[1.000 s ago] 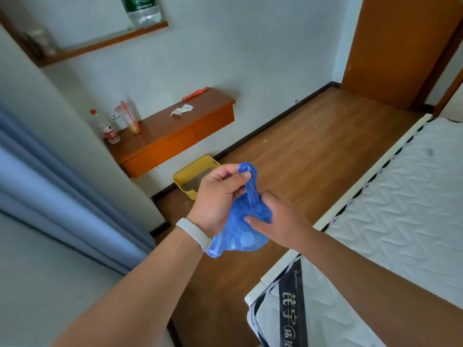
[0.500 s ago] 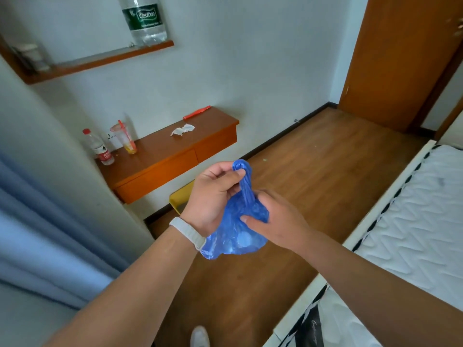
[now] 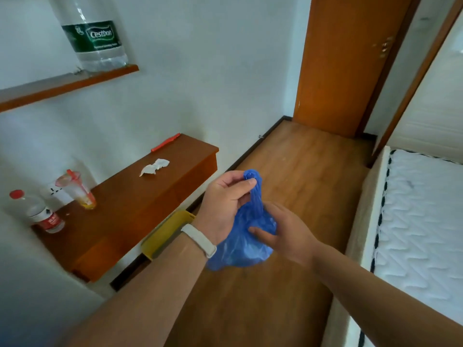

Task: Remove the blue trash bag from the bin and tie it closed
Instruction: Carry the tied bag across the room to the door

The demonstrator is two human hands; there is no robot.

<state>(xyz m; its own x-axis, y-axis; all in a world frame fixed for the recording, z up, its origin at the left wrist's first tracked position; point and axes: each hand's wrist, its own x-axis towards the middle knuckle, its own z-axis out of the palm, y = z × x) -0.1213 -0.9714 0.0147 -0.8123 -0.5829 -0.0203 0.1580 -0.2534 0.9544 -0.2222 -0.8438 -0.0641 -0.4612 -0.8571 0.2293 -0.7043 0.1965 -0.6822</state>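
The blue trash bag (image 3: 244,242) hangs in the air above the wooden floor, held between both hands. Its top is gathered into a twisted neck that stands upright. My left hand (image 3: 226,201), with a white wristband, pinches the tip of that neck between thumb and fingers. My right hand (image 3: 288,230) grips the bag just below the neck, fingers pressed into the plastic. The yellow bin (image 3: 164,234) stands on the floor below my left wrist, against the wall, partly hidden by my forearm.
A low wooden wall desk (image 3: 140,204) on the left holds a red-capped bottle (image 3: 37,214), a plastic cup (image 3: 77,190), a crumpled tissue (image 3: 154,167) and a red pen (image 3: 165,142). A large water bottle (image 3: 94,33) stands on a shelf. A mattress (image 3: 423,221) lies right; a wooden door (image 3: 350,63) beyond.
The view has tilted up and toward the door, so the bin and desk sit lower and further left. Both hands keep hold of the bag, its neck still upright.
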